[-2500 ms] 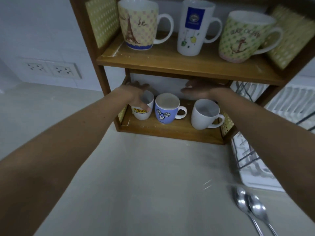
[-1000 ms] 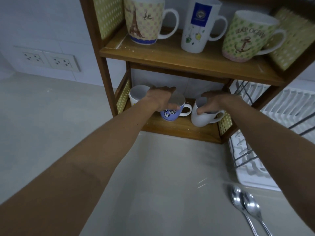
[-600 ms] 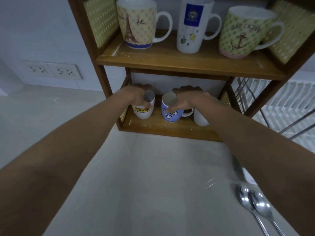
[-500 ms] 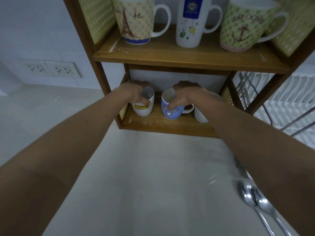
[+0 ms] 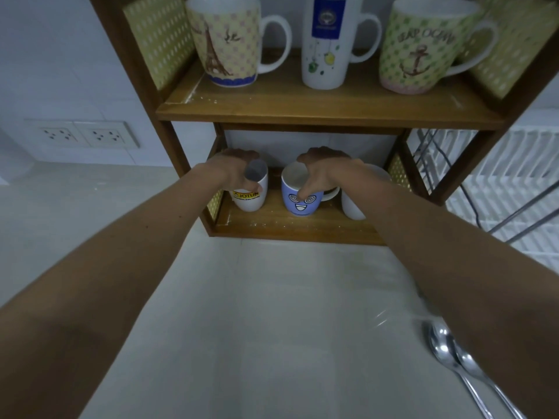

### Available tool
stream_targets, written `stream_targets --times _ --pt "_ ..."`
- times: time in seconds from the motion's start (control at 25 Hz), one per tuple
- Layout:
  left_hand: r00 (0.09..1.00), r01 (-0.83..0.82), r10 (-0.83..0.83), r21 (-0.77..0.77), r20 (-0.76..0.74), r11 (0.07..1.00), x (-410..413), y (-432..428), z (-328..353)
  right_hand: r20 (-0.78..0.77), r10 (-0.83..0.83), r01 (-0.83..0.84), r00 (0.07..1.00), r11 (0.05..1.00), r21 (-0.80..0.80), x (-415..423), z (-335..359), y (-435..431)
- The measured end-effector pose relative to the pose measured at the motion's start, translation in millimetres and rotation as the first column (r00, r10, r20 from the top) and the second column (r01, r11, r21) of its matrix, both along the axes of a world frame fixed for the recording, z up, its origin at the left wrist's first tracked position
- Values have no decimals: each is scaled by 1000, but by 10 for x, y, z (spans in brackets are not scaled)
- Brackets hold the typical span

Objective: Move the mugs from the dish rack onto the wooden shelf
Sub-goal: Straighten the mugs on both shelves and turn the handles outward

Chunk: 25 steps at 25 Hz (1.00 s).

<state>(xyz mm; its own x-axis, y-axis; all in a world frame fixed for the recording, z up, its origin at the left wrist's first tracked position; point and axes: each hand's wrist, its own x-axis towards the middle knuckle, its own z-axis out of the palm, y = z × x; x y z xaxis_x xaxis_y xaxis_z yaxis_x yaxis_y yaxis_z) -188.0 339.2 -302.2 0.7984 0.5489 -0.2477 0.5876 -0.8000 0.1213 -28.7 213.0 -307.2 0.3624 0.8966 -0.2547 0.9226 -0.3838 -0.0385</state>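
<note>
The wooden shelf [image 5: 302, 110] has two levels. On the lower board stand a white Jotun mug [image 5: 251, 196], a blue mug with a spiral-eyed face [image 5: 301, 202] and a plain white mug [image 5: 354, 204], partly hidden behind my right forearm. My left hand [image 5: 234, 170] grips the Jotun mug by its rim from above. Over the blue mug's rim, my right hand [image 5: 320, 173] holds on with thumb on the front. The upper board carries an Eiffel tower mug [image 5: 225, 40], a tall white mug [image 5: 328, 40] and a green anchor mug [image 5: 423, 46].
A white dish rack [image 5: 499, 182] with metal wires stands right of the shelf. Two spoons [image 5: 453, 355] lie on the pale counter [image 5: 257, 328] at the lower right. A double wall socket [image 5: 87, 134] is on the left wall.
My left hand went from the blue mug to the Jotun mug's rim, and my right hand went from the plain white mug to the blue mug. In the last half second both hold still.
</note>
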Motion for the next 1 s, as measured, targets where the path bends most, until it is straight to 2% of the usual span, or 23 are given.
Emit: stream_targets --times 0.16,0.28,0.4,0.52,1.0 --pt "999 29 -29 9 -18 1000 -51 -69 -21 51 -7 8 999 1000 -7 -28 -29 -77" --pt "997 81 -79 114 -24 990 -106 -218 -26 -36 -119 120 992 993 15 0 59 -253" --pt "966 253 -258 239 -13 938 -59 -473 -66 4 -299 299 954 954 -25 198 174 -555" --pt "924 380 -375 243 -68 892 86 -756 -214 85 -370 378 925 916 -135 293 172 -860" --pt "947 320 -317 240 -54 916 225 -888 -464 64 -374 378 925 924 -60 365 95 -889"
